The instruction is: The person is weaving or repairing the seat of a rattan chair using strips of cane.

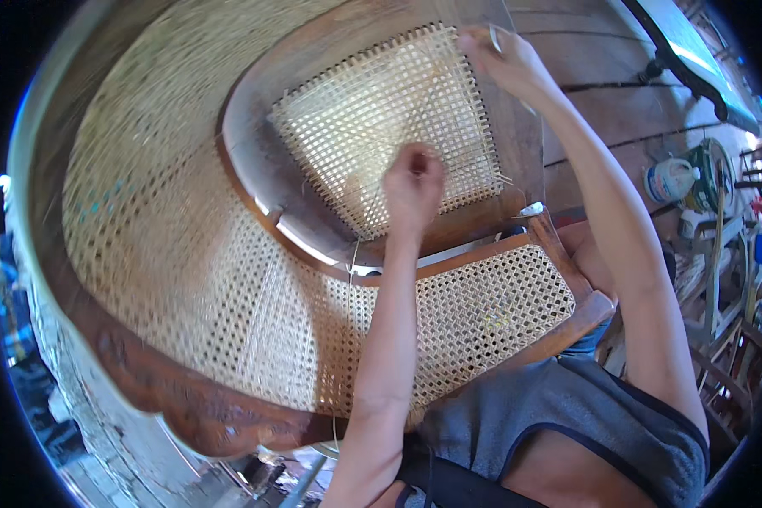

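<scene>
A wooden seat frame [267,190] holds a panel of woven cane [356,127], its strands passing through holes along the rim. Over the lower middle of that panel is my left hand [413,188], its fingers curled closed. Whatever it may hold is hidden. My right hand [508,63] is at the panel's far right corner, fingers pinched together, slightly blurred. A thin pale cane strand appears to loop from it. Another loose strand [353,262] hangs from the near corner of the panel.
A curved chair back with finished cane mesh [474,317] and a carved dark wood rail [195,411] surrounds the seat on the left and near side. At right are a plastic jug [670,179], a green container [709,173] and wooden furniture parts on the floor.
</scene>
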Motion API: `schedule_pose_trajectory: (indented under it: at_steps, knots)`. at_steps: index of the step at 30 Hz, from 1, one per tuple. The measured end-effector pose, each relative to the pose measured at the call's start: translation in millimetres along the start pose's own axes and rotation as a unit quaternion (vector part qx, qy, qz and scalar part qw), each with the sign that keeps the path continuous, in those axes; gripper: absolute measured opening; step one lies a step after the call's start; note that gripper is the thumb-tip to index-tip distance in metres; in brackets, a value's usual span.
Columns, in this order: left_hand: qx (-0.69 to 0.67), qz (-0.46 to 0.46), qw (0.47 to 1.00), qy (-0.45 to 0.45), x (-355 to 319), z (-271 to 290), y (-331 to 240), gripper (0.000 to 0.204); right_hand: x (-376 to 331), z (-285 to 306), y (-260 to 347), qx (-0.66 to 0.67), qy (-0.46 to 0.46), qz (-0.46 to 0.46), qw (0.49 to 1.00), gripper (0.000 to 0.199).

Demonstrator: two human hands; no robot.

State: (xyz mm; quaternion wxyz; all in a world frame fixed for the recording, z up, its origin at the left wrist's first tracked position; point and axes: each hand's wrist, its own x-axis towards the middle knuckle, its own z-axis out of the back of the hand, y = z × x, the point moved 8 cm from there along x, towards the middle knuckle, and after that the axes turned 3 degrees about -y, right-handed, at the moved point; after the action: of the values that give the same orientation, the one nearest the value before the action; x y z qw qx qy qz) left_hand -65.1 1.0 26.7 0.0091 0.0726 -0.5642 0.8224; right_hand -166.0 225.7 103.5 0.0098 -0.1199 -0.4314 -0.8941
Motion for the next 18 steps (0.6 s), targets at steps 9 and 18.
schedule_pose_trajectory:
  at_steps: [9, 18]
  knots:
    - [-0.396, -0.175, 0.687, 0.583, -219, -44, -298, 0.011, -211, 101, -1, 0.082, 0.25, -0.201, 0.944, 0.025]
    - [-0.078, -0.115, 0.766, 0.627, -298, -49, -206, 0.024, -412, 265, 223, 0.301, 0.798, 0.352, 0.387, 0.021]
